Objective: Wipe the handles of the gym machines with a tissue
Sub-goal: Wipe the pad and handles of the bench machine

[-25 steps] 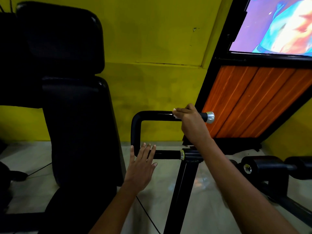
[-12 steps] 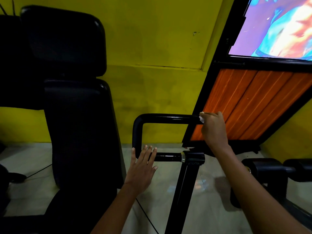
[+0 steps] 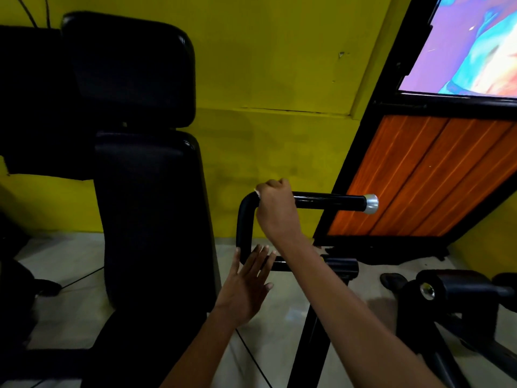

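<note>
Handle (image 3: 330,202): glossy black bent tube, silver end cap; right hand (image 3: 275,210) curled round its left bend, white tissue (image 3: 256,192) peeking out. Left hand (image 3: 246,287) flat, fingers straight, holding nothing. Yellow wall (image 3: 279,79) far; pale floor (image 3: 274,326).

A glossy black handle (image 3: 327,201) ends in a silver metal cap (image 3: 371,203), with a sliver of white tissue (image 3: 256,193) showing at the edge of the right hand (image 3: 275,208). Black padded seat cushions (image 3: 145,191) stand against a yellow-green wall (image 3: 279,79). An orange panel (image 3: 419,175) with paler wood-grain streaks sits in a black frame (image 3: 361,152) below a poster (image 3: 470,51) swirled in lilac, blue, white and orange. The floor (image 3: 64,261) is pale grey.
</note>
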Tool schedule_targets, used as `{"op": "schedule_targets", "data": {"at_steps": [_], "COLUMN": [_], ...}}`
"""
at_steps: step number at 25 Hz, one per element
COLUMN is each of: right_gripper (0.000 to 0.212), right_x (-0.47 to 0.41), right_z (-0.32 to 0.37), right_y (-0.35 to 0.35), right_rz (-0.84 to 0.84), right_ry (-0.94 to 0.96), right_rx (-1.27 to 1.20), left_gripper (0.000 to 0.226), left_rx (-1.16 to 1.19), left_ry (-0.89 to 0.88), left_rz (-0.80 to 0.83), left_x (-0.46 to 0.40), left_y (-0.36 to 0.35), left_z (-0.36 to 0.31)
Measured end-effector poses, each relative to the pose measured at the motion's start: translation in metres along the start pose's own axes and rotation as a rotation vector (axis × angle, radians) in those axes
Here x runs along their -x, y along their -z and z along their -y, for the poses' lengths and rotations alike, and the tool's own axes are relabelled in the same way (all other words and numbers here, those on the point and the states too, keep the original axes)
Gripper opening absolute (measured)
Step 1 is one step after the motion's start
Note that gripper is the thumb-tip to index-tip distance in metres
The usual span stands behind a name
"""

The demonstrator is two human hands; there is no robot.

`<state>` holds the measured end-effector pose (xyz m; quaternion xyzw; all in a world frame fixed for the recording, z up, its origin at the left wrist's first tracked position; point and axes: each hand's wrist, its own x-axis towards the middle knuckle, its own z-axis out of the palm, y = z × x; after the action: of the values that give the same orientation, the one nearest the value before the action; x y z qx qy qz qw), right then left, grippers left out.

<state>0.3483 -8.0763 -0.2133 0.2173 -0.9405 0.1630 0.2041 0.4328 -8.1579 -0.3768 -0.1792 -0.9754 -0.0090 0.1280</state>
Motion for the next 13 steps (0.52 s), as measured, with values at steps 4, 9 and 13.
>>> {"op": "schedule_targets", "data": {"at_steps": [4, 9, 13], "right_gripper": [0.026, 0.029, 0.033], "right_x": [-0.008, -0.033, -0.039], "right_z": [-0.019, -0.031, -0.042], "right_y": [0.0, 0.005, 0.01], "right_rz": [-0.006, 0.23, 0.356], "right_ry": [0.116, 0.147, 0.222], "right_rx": [0.004, -0.158, -0.08], "left_gripper": [0.064, 0.067, 0.069], "left_rx": [0.003, -0.048, -0.111], "left_ry": [0.01, 0.007, -0.063], "left_rz": [0.034, 0.054, 0.061], "left_x": [0.0, 0.002, 0.006], "left_y": [0.002, 0.004, 0.007], "left_z": [0.002, 0.005, 0.015]}}
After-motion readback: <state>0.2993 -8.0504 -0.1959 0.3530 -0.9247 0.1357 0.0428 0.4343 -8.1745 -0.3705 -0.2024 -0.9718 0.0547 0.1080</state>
